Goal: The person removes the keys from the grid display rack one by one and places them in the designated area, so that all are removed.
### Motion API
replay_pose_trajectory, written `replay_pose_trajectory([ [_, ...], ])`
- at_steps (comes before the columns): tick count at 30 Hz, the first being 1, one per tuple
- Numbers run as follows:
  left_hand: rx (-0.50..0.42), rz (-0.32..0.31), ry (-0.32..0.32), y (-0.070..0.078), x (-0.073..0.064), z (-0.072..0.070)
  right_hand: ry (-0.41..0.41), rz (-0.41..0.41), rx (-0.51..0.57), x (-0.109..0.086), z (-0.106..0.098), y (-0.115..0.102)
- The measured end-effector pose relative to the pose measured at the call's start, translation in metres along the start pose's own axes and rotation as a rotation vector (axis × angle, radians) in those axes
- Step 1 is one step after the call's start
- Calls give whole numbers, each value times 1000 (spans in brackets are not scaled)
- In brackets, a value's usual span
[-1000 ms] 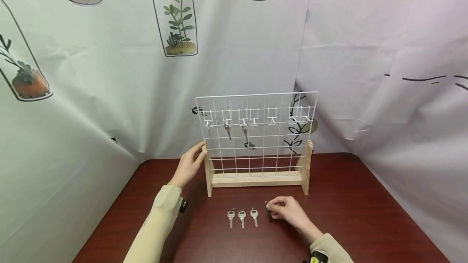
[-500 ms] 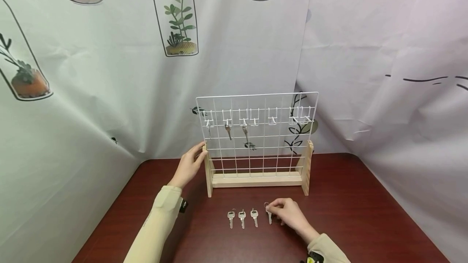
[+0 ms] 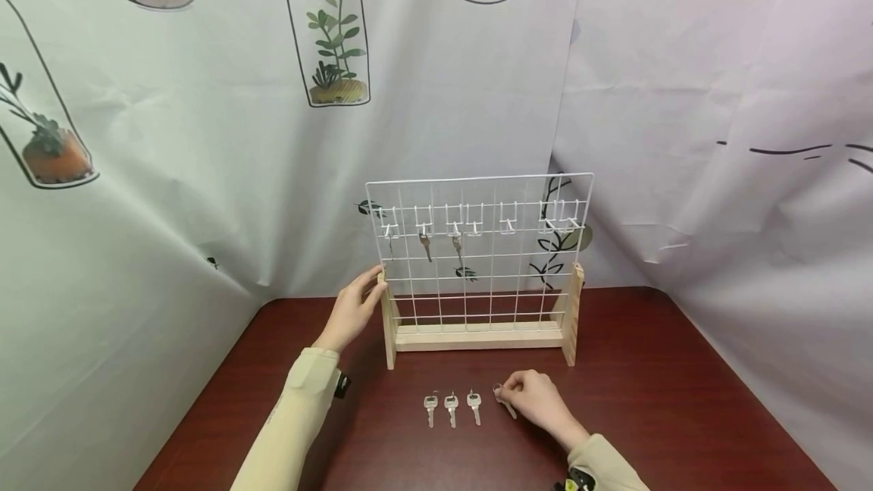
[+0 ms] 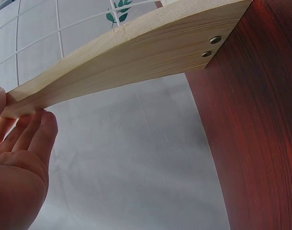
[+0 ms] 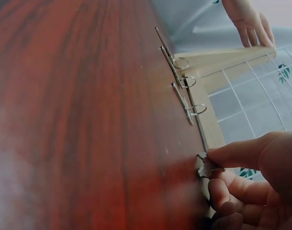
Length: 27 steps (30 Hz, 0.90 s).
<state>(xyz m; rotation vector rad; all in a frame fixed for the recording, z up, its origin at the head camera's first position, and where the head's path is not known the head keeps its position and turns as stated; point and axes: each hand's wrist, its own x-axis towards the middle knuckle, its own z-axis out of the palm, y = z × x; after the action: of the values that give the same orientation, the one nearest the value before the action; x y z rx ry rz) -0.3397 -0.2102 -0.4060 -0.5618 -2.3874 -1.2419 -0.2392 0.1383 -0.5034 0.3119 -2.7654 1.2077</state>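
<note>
My left hand (image 3: 351, 311) holds the upper end of the left wooden side post (image 4: 122, 60) of a white wire-grid rack, thumb on one side and fingers on the other. In the head view, my right hand (image 3: 541, 402) pinches a silver key (image 3: 508, 406) near its head, low over the table. The blade points down and to the right, and a ring shows at its top. The right wrist view shows the key's head (image 5: 209, 167) between thumb and fingers. To its left, three silver keys (image 3: 452, 409) with rings lie in a row.
White hooks (image 3: 508, 225) line the upper part of the rack. Three keys hang on the left hooks, among them a brownish key (image 3: 426, 246). The rack's wooden base (image 3: 477, 339) stands on the dark red table (image 3: 682, 400), before a white printed curtain (image 3: 464, 97).
The key in my right hand has turned from dark and nearly hidden, to upright, to slanting down and right. My left hand and the rack have stayed in place.
</note>
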Motion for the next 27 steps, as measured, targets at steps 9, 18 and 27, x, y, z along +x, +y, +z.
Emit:
replay_pose_trajectory([
  [9, 2, 16, 8, -2, 0, 1, 0, 5, -41, 0, -2, -2],
  [18, -5, 14, 3, -1, 2, 1, -40, 0, -102, 2, -1, -1],
  [27, -2, 19, 19, -4, 2, 2, -84, 12, -143, 2, -1, -6],
])
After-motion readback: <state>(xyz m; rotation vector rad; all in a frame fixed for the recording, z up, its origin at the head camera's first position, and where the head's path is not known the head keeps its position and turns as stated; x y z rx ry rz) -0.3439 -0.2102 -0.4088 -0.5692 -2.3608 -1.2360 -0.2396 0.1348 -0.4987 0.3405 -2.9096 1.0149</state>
